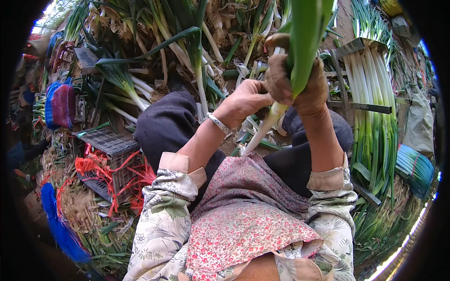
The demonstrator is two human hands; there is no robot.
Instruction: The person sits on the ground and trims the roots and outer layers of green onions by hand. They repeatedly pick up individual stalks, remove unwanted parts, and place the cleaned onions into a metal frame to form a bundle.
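Note:
A large green onion [266,128], its white root end pointing down towards my lap, is held before me. My right hand [306,82] is closed round it where the stalk turns green. My left hand [245,102], with a metal bangle at the wrist, has its fingers bent at the stalk beside my right hand; whether it pinches a leaf is hidden. Untrimmed green onions [179,49] with dry roots lie ahead of my knees. To the right, peeled white-stemmed green onions [369,80] lie side by side in a metal rack [365,105].
A black plastic crate [109,142] with red plastic ties [102,165] stands at the left. Beyond it are blue-wrapped bundles [59,105]. At the far right lies a tied green onion bundle [415,168]. Peelings cover the ground between my legs.

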